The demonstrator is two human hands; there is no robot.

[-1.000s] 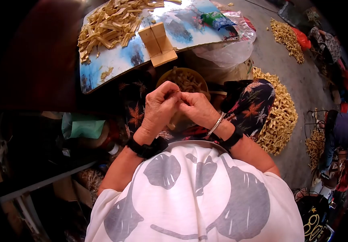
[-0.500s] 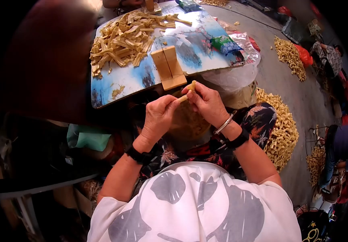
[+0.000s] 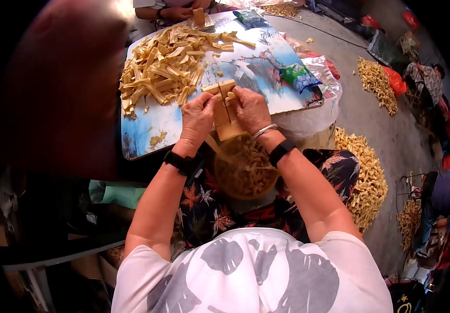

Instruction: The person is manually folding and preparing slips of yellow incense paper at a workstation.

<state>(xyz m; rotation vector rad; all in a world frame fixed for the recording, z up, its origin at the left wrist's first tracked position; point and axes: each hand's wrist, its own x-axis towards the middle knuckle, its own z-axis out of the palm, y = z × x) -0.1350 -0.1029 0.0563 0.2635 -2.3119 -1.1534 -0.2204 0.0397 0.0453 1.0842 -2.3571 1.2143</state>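
Observation:
A wooden block stand (image 3: pixel 228 128) with a dark slit down its upright face stands at the near edge of the painted table (image 3: pixel 282 103). On its left side is my left hand (image 3: pixel 198 116), fingers closed on a yellowish strip near the stand's top. My right hand (image 3: pixel 252 110) pinches the strip's other part at the right of the slit. Between the hands the strip is mostly hidden by fingers. A heap of flat yellow strips (image 3: pixel 165 68) lies on the table's left. Below the stand sits a round basin (image 3: pixel 246 180) with short knotted pieces.
Green and blue packets (image 3: pixel 299 77) lie on the table's right. A clear plastic bag (image 3: pixel 313 115) hangs beside it. A large pile of knotted pieces (image 3: pixel 366 182) is on the floor at right. Another person's hands (image 3: pixel 178 13) are across the table; more people sit at far right.
Both hands have moved up and forward from over the basin to the top of the wooden stand. The basin and its pieces now show more clearly. The view has shifted slightly.

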